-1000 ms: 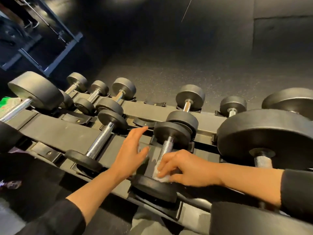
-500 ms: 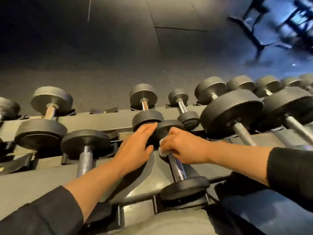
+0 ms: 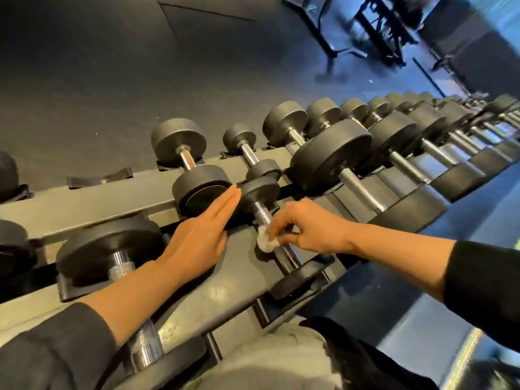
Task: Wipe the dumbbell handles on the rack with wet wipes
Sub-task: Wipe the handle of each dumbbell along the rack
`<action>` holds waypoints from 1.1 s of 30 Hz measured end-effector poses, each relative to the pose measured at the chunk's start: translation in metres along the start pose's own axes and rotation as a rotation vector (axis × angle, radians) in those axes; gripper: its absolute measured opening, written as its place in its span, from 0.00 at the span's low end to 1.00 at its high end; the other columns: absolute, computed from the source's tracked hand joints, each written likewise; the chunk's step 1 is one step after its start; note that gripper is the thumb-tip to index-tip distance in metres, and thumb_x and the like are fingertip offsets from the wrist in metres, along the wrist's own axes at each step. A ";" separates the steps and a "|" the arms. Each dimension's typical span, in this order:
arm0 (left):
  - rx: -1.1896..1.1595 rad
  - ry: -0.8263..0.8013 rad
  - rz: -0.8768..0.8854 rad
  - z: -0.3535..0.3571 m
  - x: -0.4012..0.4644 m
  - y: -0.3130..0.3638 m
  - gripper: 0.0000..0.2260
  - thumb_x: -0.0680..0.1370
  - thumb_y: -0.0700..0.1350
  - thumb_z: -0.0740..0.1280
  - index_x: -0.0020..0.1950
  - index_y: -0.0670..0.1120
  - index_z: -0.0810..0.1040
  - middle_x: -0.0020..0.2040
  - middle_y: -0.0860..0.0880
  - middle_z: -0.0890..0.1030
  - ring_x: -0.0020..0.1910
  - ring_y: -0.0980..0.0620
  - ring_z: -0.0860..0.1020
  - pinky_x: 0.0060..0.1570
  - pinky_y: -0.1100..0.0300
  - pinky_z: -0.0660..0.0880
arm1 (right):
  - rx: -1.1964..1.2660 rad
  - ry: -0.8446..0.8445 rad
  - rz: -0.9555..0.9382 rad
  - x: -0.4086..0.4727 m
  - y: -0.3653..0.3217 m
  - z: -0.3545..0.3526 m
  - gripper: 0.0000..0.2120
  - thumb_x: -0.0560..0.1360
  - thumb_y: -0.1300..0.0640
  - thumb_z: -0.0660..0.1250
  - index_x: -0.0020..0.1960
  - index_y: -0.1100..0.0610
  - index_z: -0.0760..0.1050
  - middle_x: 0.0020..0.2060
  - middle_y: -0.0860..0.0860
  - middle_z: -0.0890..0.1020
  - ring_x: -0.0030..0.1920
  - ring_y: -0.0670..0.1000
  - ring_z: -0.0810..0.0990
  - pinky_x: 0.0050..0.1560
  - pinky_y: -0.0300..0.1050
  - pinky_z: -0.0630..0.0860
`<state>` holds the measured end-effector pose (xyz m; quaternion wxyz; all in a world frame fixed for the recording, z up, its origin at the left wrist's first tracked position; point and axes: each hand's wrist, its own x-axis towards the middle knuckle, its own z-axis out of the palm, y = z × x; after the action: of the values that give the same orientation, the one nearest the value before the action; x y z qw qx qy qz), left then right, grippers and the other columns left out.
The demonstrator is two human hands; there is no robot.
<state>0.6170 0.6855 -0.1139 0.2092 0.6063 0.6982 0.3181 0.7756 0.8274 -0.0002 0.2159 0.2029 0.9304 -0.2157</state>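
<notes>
A small black dumbbell with a chrome knurled handle (image 3: 263, 216) lies on the near tier of the grey rack (image 3: 225, 280). My right hand (image 3: 306, 229) pinches a crumpled white wet wipe (image 3: 266, 242) against the left side of that handle, about halfway down. My left hand (image 3: 202, 235) lies flat with straight fingers on the rack rail just left of the dumbbell. Its fingertips touch the black end plate of a larger dumbbell (image 3: 202, 190) on the upper tier.
A long row of bigger dumbbells (image 3: 363, 167) runs off to the right along the rack. Another dumbbell (image 3: 112, 249) sits left of my left forearm. Dark rubber floor lies beyond the rack, with black machine frames (image 3: 374, 32) at the top right.
The camera has swung right. My right hand slid the wipe from the handle's top down toward its middle. My left hand flattened and stayed beside the dumbbell.
</notes>
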 end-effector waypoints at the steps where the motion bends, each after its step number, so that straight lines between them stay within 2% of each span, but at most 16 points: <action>1: -0.019 0.013 -0.006 0.001 0.000 0.000 0.37 0.76 0.39 0.66 0.78 0.52 0.49 0.79 0.52 0.51 0.41 0.51 0.79 0.44 0.62 0.77 | -0.067 0.123 -0.008 0.007 -0.002 0.003 0.08 0.74 0.60 0.68 0.53 0.54 0.81 0.51 0.49 0.81 0.50 0.46 0.74 0.53 0.37 0.72; 3: -0.045 0.037 -0.006 0.004 0.001 -0.001 0.36 0.76 0.39 0.66 0.78 0.52 0.50 0.78 0.52 0.52 0.45 0.49 0.80 0.46 0.60 0.76 | -0.185 0.234 -0.067 0.021 -0.006 0.008 0.09 0.74 0.62 0.68 0.52 0.55 0.81 0.50 0.50 0.81 0.50 0.50 0.74 0.53 0.47 0.73; 6: -0.060 0.050 0.007 0.006 0.003 -0.006 0.37 0.75 0.38 0.66 0.78 0.52 0.51 0.78 0.53 0.54 0.43 0.48 0.80 0.42 0.58 0.78 | -0.464 0.071 -0.187 0.034 -0.010 0.016 0.12 0.74 0.63 0.64 0.55 0.55 0.80 0.58 0.51 0.79 0.50 0.51 0.71 0.53 0.40 0.63; 9: -0.059 0.041 0.026 0.007 0.004 -0.011 0.38 0.75 0.37 0.66 0.78 0.53 0.51 0.78 0.52 0.55 0.38 0.50 0.79 0.37 0.60 0.77 | -0.564 -0.069 -0.214 0.032 -0.013 0.013 0.11 0.76 0.60 0.61 0.53 0.53 0.81 0.60 0.48 0.77 0.45 0.48 0.67 0.46 0.40 0.55; 11: -0.072 0.023 0.039 0.007 0.004 -0.014 0.38 0.75 0.37 0.66 0.78 0.53 0.50 0.78 0.52 0.55 0.33 0.55 0.76 0.32 0.67 0.72 | -0.538 -0.155 -0.209 0.026 -0.012 0.012 0.11 0.76 0.58 0.61 0.52 0.52 0.81 0.60 0.46 0.77 0.45 0.48 0.66 0.47 0.40 0.57; 12: -0.075 0.012 0.042 0.007 0.004 -0.015 0.38 0.75 0.37 0.66 0.78 0.53 0.49 0.78 0.52 0.55 0.31 0.56 0.73 0.30 0.71 0.68 | -0.503 -0.201 -0.195 0.022 -0.012 0.012 0.11 0.75 0.58 0.62 0.52 0.52 0.81 0.59 0.46 0.78 0.47 0.49 0.67 0.50 0.41 0.61; 15: -0.063 -0.008 0.049 0.007 0.005 -0.016 0.37 0.76 0.37 0.65 0.78 0.54 0.48 0.78 0.53 0.53 0.28 0.59 0.69 0.25 0.70 0.63 | -0.326 -0.343 -0.074 0.007 -0.011 0.012 0.10 0.75 0.58 0.64 0.52 0.52 0.81 0.57 0.47 0.78 0.53 0.49 0.68 0.56 0.46 0.68; 18: -0.055 -0.013 0.063 0.008 0.006 -0.016 0.38 0.76 0.38 0.65 0.78 0.54 0.47 0.78 0.52 0.53 0.26 0.58 0.69 0.25 0.68 0.67 | -0.050 -0.430 0.081 -0.007 -0.008 0.007 0.10 0.75 0.63 0.65 0.51 0.55 0.82 0.56 0.47 0.80 0.52 0.39 0.70 0.55 0.35 0.66; 20: -0.048 -0.020 0.064 0.009 0.006 -0.015 0.38 0.76 0.38 0.65 0.78 0.54 0.46 0.78 0.52 0.51 0.26 0.57 0.70 0.27 0.66 0.71 | 0.108 -0.293 0.145 -0.014 -0.006 0.002 0.09 0.76 0.63 0.65 0.51 0.54 0.81 0.53 0.45 0.80 0.52 0.39 0.74 0.55 0.32 0.68; 23: -0.048 -0.021 0.063 0.010 0.006 -0.015 0.38 0.75 0.37 0.65 0.78 0.53 0.47 0.78 0.53 0.49 0.27 0.57 0.70 0.28 0.65 0.74 | 0.133 0.154 0.238 -0.012 0.000 0.002 0.09 0.76 0.59 0.66 0.56 0.52 0.79 0.50 0.43 0.77 0.50 0.42 0.74 0.53 0.36 0.70; 24: -0.050 -0.021 0.062 0.009 0.006 -0.014 0.38 0.75 0.37 0.65 0.78 0.53 0.47 0.78 0.53 0.49 0.27 0.57 0.70 0.29 0.64 0.74 | 0.099 0.243 0.284 -0.008 0.001 0.003 0.10 0.76 0.59 0.66 0.57 0.53 0.78 0.51 0.44 0.76 0.50 0.42 0.73 0.52 0.35 0.70; 26: -0.040 -0.022 0.057 0.009 0.006 -0.013 0.39 0.75 0.37 0.65 0.78 0.53 0.47 0.79 0.54 0.48 0.27 0.56 0.71 0.30 0.63 0.76 | 0.067 0.250 0.326 0.003 0.003 0.009 0.12 0.76 0.60 0.66 0.59 0.54 0.77 0.54 0.47 0.76 0.52 0.44 0.74 0.52 0.35 0.71; 28: -0.018 -0.024 0.046 0.009 0.005 -0.011 0.39 0.75 0.37 0.65 0.78 0.53 0.46 0.79 0.55 0.46 0.28 0.56 0.72 0.31 0.60 0.77 | 0.090 0.215 0.311 0.009 0.004 0.015 0.12 0.75 0.63 0.67 0.58 0.56 0.76 0.55 0.51 0.78 0.53 0.47 0.76 0.54 0.40 0.75; 33: 0.004 -0.027 0.012 0.006 -0.001 -0.006 0.40 0.75 0.37 0.65 0.78 0.55 0.45 0.79 0.54 0.47 0.35 0.52 0.76 0.36 0.58 0.78 | 0.090 0.200 0.183 -0.006 0.005 0.014 0.03 0.73 0.62 0.69 0.47 0.58 0.78 0.45 0.52 0.81 0.47 0.48 0.79 0.52 0.47 0.78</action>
<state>0.6171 0.6849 -0.1226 0.2156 0.6151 0.6924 0.3095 0.7872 0.8227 -0.0103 0.1315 0.3167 0.9144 -0.2153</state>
